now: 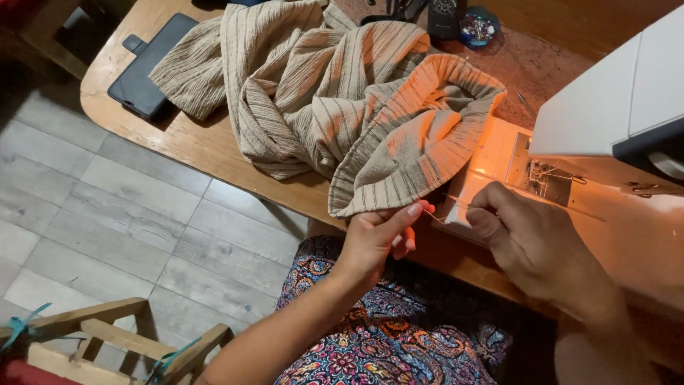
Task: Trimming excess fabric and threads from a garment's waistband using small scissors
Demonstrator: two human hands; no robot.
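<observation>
The beige striped cloth (pixel 370 114) lies heaped on the round-edged wooden table (pixel 192 146) in the upper middle, one corner hanging over the table's edge. The left hand (pixel 377 239) pinches that corner. Just right, the right hand (pixel 527 242) pinches a thin thread (pixel 436 215) beside the white sewing machine (pixel 613 107). A black phone case (pixel 149 64) lies upper left.

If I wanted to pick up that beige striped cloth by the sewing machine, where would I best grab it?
Probably pinch the beige striped cloth at its folded hem, from the near table edge. That edge overhangs the wooden table beside the white sewing machine; the left hand already pinches it there.
</observation>
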